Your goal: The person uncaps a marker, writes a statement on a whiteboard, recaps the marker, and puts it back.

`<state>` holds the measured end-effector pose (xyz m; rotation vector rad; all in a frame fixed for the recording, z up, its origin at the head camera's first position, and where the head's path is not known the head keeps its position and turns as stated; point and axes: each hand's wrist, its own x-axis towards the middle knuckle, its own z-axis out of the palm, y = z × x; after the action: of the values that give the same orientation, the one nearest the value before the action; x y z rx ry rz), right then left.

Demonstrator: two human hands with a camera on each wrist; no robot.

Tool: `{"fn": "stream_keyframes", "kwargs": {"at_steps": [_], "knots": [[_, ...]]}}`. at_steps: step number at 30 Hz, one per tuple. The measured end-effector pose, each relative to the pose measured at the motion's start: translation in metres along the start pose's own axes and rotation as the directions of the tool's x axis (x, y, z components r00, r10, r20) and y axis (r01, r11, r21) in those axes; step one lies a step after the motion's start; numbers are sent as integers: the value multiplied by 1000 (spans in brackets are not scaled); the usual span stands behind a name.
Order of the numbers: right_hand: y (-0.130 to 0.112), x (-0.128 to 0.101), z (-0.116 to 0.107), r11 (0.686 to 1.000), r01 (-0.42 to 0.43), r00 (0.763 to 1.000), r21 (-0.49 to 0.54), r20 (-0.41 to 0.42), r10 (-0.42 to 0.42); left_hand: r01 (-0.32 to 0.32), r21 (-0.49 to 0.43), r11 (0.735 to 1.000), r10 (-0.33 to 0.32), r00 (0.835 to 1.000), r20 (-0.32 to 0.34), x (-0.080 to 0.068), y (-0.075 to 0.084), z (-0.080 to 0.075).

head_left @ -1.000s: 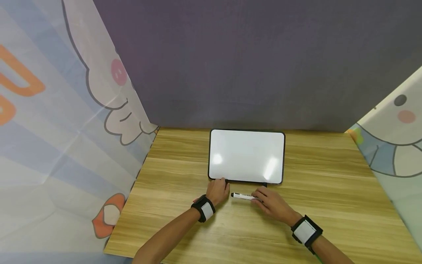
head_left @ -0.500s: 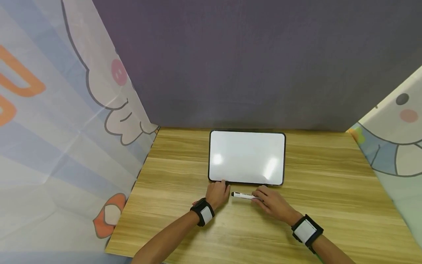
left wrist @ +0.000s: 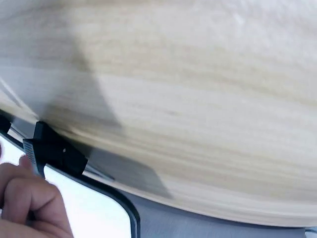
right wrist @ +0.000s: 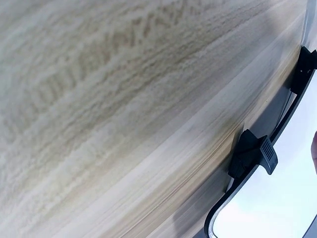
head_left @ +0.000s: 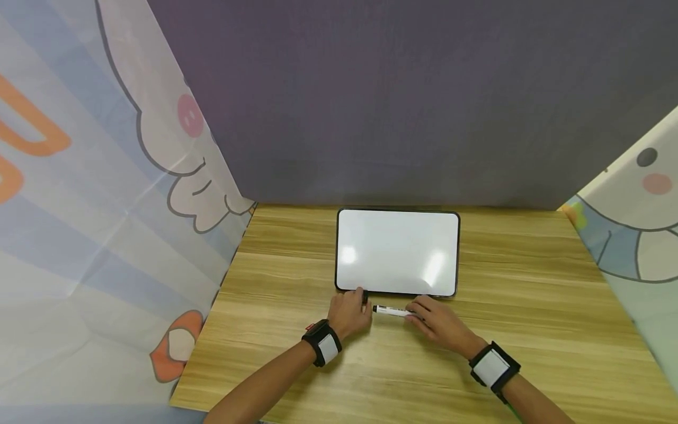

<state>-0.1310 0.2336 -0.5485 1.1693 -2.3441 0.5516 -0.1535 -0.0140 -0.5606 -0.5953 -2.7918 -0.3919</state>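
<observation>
A whiteboard (head_left: 397, 252) with a black rim is on the wooden table. My left hand (head_left: 349, 315) is at its near edge, fingers curled at a black clip (head_left: 365, 297) there. In the left wrist view the curled fingers (left wrist: 32, 198) lie over the white surface, a fingertip right at the raised tab of the clip (left wrist: 54, 151). My right hand (head_left: 436, 321) pinches a white marker (head_left: 392, 311) with a black end pointing left. In the right wrist view a second clip (right wrist: 252, 153) is on the rim; only a sliver of a fingertip (right wrist: 314, 148) shows.
The wooden table (head_left: 529, 294) stretches out on both sides of the board. A dark grey panel (head_left: 402, 106) rises behind it. A printed cartoon sheet (head_left: 106, 235) hangs at the left, another (head_left: 635, 235) at the right.
The left hand has shifted slightly, its thumb now apart from the index finger with the black clip showing between. The right hand and marker have moved up a little, covering the right clip.
</observation>
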Motion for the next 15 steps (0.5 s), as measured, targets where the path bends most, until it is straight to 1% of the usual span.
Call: {"fn": "stream_keyframes", "kwargs": {"at_steps": [2,4,7,9,12,15], "knots": [[1,1,0,1000,8,1000,1,-9,-8,-43,-24,999,43,999,-4,-1,1,-4],[1,1,0,1000,15,1000,6,-11,-15,-103,-35,994,102,995,-14,-1,4,-8],[2,3,-1,1000,2,1000,12,7,-2,-197,-20,980,196,980,-25,-2,7,-10],[3,4,-2,1000,-11,1000,4,17,11,-245,-1,970,245,969,-32,-2,10,-10],[6,6,-4,1000,-9,1000,-8,10,10,-286,8,958,286,958,-35,-1,12,-9],[8,8,-4,1000,12,1000,-14,-3,-13,-295,-15,955,294,955,-40,0,13,-9]]}}
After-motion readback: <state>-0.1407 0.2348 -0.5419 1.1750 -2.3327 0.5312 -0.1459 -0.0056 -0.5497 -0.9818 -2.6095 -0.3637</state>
